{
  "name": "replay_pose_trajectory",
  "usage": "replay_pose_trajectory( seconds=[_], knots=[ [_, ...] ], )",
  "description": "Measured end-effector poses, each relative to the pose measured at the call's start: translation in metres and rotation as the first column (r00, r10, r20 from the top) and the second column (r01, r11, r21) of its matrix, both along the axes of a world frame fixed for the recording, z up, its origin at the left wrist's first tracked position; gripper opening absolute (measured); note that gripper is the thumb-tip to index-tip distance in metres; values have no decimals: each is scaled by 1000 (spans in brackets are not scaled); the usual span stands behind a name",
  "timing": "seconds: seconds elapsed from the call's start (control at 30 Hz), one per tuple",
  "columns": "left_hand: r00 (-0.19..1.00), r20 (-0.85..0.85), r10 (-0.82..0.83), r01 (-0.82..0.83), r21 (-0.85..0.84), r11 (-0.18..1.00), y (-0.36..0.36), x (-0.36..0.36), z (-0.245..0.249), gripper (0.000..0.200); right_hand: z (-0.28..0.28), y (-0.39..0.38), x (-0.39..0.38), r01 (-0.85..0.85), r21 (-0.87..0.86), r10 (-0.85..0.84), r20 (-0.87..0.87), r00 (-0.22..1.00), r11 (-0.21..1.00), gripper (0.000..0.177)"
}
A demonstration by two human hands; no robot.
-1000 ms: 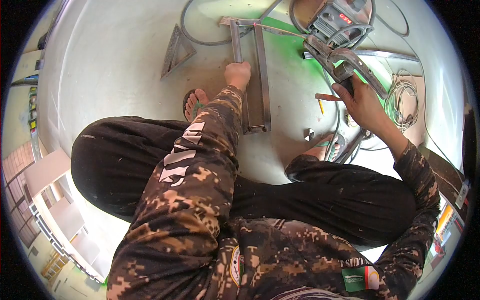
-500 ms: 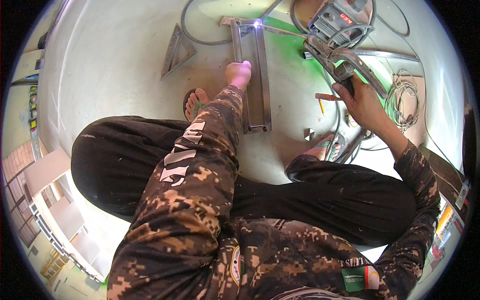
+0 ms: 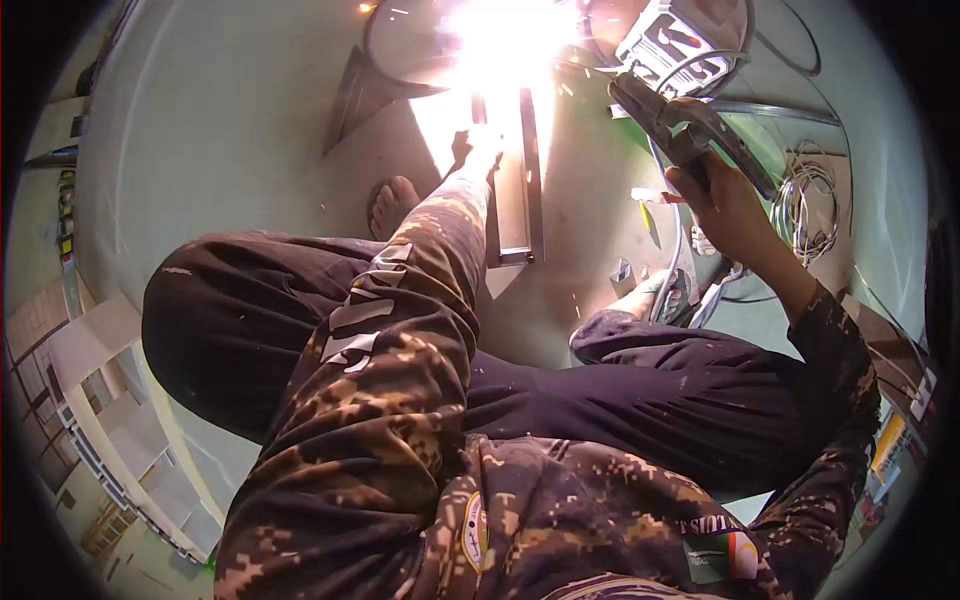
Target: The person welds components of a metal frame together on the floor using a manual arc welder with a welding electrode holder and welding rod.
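Nearest the camera are the camouflage jacket point(image 3: 470, 520) and the dark trousers point(image 3: 250, 320) of a person squatting on the concrete floor point(image 3: 200, 130), with a sandalled foot point(image 3: 390, 205) out to the left. The right hand point(image 3: 725, 205) is closed firmly round the grip of the electrode holder point(image 3: 690, 125), which points up and left. The left hand point(image 3: 475, 150) is at the end of the outstretched sleeve. It rests curled on the left rail of the metal frame point(image 3: 525, 190), though the glare washes out its fingers. The frame lies flat on the floor between the knees and runs away from the body. A small metal offcut point(image 3: 622, 270) lies just beside its near right end. A second ago the frame's far corner was dark, and half a second ago it showed only a pinpoint of light. Now a white arc flash point(image 3: 500, 35) swallows that corner and throws sparks. The rest of the scene has gone dim, and neither hand has shifted. The arc has evidently struck, so the weld at that corner looks to be under way. Beyond it are a triangular metal piece point(image 3: 360, 90), the welding machine point(image 3: 675, 35) and a coil of wire point(image 3: 805, 215).
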State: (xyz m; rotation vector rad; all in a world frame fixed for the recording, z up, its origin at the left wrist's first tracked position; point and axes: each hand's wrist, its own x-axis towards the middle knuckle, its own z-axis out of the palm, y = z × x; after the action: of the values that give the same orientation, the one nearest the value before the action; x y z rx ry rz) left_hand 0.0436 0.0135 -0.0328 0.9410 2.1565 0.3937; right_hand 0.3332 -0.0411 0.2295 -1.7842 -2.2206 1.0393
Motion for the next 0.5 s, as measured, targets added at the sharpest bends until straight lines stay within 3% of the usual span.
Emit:
replay_pose_trajectory(
  seconds=[0.1, 0.13, 0.2, 0.23, 0.27, 0.33, 0.5],
  knots=[
    [1000, -19, -14, 14, -19, 1000, 5, 1, -4, 39, -3, -1, 1, 19, -30, -21, -69, 997, 999, 36],
    [999, -35, -22, 21, -26, 999, 6, 0, -5, 39, -5, -3, 3, -79, 180, 43, 194, 980, 981, 35],
    [997, -63, -45, 42, -38, 998, 9, -1, -9, 38, -1, -2, -2, 63, 28, -63, -3, 998, 998, 38],
    [997, -63, -45, 42, -43, 998, 10, -1, -12, 38, -1, 0, -1, 65, 66, -65, 4, 998, 996, 40],
    [995, 97, 28, -32, 47, 998, 4, -4, -16, 39, -2, 2, 0, 65, 66, -65, 6, 998, 996, 40],
    [992, 100, 77, -77, -7, 997, 3, 1, 11, 41, -5, 3, 2, 66, 81, -71, 64, 995, 995, 40],
    [995, 80, 56, -58, 20, 998, 4, 2, 18, 42, 1, 3, 2, 29, 90, -33, 43, 999, 996, 40]
  ],
)
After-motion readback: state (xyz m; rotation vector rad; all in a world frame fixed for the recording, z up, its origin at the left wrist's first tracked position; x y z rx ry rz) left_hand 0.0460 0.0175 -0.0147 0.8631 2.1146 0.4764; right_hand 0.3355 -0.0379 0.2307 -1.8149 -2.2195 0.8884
